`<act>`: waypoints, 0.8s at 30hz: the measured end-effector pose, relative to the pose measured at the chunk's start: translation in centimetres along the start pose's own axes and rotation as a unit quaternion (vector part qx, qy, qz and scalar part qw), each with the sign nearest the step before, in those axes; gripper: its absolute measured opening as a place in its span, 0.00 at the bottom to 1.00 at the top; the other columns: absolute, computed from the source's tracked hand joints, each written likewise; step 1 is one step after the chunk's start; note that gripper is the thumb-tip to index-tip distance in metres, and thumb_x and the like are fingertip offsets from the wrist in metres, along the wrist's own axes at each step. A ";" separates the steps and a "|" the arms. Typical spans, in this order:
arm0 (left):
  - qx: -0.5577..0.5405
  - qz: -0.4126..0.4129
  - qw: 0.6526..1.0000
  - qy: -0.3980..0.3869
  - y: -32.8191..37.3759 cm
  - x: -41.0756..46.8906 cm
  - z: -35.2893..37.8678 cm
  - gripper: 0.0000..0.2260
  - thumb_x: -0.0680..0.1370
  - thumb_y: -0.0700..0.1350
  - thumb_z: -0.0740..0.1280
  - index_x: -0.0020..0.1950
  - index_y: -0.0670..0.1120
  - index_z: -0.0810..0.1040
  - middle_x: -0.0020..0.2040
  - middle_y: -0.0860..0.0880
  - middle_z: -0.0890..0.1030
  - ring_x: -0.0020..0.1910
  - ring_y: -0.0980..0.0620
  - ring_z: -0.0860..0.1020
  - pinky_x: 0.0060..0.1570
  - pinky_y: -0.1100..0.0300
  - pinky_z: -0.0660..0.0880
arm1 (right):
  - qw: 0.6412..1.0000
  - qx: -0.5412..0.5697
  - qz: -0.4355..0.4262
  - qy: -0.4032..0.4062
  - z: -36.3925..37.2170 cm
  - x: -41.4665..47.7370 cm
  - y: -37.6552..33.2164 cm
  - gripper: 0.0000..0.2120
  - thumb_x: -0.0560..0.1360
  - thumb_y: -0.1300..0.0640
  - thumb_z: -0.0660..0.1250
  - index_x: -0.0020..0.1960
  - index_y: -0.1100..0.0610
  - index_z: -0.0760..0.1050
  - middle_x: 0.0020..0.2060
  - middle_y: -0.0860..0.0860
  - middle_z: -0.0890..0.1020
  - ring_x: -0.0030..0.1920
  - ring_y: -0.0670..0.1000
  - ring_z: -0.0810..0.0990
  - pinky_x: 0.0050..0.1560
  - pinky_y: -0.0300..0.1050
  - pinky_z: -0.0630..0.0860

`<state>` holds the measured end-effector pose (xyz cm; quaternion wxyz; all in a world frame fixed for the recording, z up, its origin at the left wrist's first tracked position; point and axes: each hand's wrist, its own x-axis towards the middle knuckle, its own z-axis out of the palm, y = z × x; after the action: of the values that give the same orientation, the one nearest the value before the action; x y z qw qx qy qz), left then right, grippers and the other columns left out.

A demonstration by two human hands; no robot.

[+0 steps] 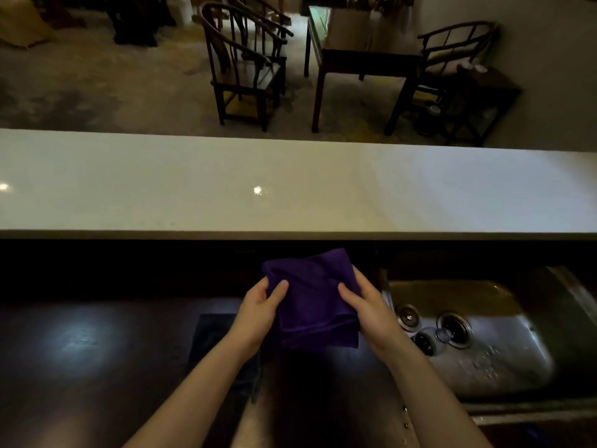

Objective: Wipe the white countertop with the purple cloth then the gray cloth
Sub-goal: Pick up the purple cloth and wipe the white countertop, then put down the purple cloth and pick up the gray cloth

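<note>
We see the white countertop (290, 189) bare and glossy; just below its near edge, a dark lower counter (80, 350) carries a gray cloth (213, 331).

Occlusions and cutoffs, head view
gray cloth (213, 337) mostly hidden under left forearm, edges lost in the dark; white countertop (290, 189) runs off both sides; sink (484, 350) cropped at right (drain fittings blurred); far furniture tops cut off.
</note>
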<state>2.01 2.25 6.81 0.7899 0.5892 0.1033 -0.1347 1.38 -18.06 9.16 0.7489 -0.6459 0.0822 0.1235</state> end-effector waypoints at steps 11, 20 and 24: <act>0.270 -0.130 0.954 0.028 -8.9 2.0 -1.1 0.23 0.81 0.50 0.62 0.74 0.42 0.67 0.71 0.41 0.74 0.69 0.42 0.73 0.69 0.44 0.71 | 0.977 -0.195 0.079 0.026 -3.4 0.6 10.1 0.30 0.80 0.70 0.63 0.76 0.47 0.65 0.66 0.45 0.78 0.70 0.51 0.75 0.70 0.49 0.72; 0.317 -0.156 0.935 0.012 -11.4 2.1 -0.9 0.23 0.79 0.38 0.61 0.74 0.49 0.66 0.67 0.44 0.77 0.64 0.46 0.76 0.65 0.47 0.75 | 0.923 -0.363 0.110 0.069 -3.7 0.2 11.4 0.30 0.79 0.59 0.66 0.78 0.50 0.62 0.67 0.55 0.79 0.67 0.57 0.77 0.68 0.56 0.73; 0.351 -0.121 0.928 0.017 -11.2 1.5 -1.2 0.25 0.78 0.43 0.66 0.75 0.49 0.65 0.63 0.48 0.79 0.62 0.48 0.78 0.62 0.54 0.76 | 0.905 -0.394 0.138 0.080 -3.7 0.4 11.2 0.26 0.78 0.57 0.67 0.75 0.52 0.64 0.64 0.58 0.80 0.64 0.61 0.78 0.65 0.57 0.75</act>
<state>-0.31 0.29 -4.14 0.5082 0.8143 0.1327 -0.2469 -1.38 -20.19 -2.15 0.3996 -0.8782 0.1753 0.1959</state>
